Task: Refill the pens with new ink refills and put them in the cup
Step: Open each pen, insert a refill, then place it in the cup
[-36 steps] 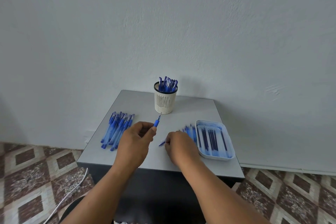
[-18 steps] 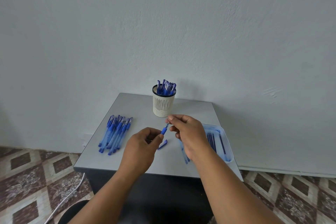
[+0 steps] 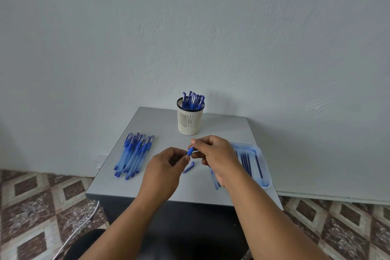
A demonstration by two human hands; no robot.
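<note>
Hands meet above the table (image 3: 160, 124) in the head view, both on one pen (image 3: 190, 151). The left hand (image 3: 162, 172) has its fingers curled round the barrel, so only the blue grip end shows past its fingertips. The right hand (image 3: 213, 154) pinches that end between thumb and forefinger; whether it holds the tip piece or a refill there is too small to tell.

A second ago the right hand was down on the table beside the tray (image 3: 264, 167), and the left held the pen alone. Half a second ago the right had risen to the pen's tip, and now it grips there more closely. That reads as the pen being opened or closed at the tip, so this pen is mid-refill and not ready for the cup (image 3: 190, 121).

Just below the fingers, between the two hands, a blue cap (image 3: 188, 167) lies on the table, where it lay before. Beyond the right fingertips stands the cup, already holding several pens. Left of the left hand lies a heap of pens (image 3: 135, 154), unmoved. Under the right wrist a loose barrel (image 3: 215, 181) peeks out, beside the tray with its refills (image 3: 247, 160).
</note>
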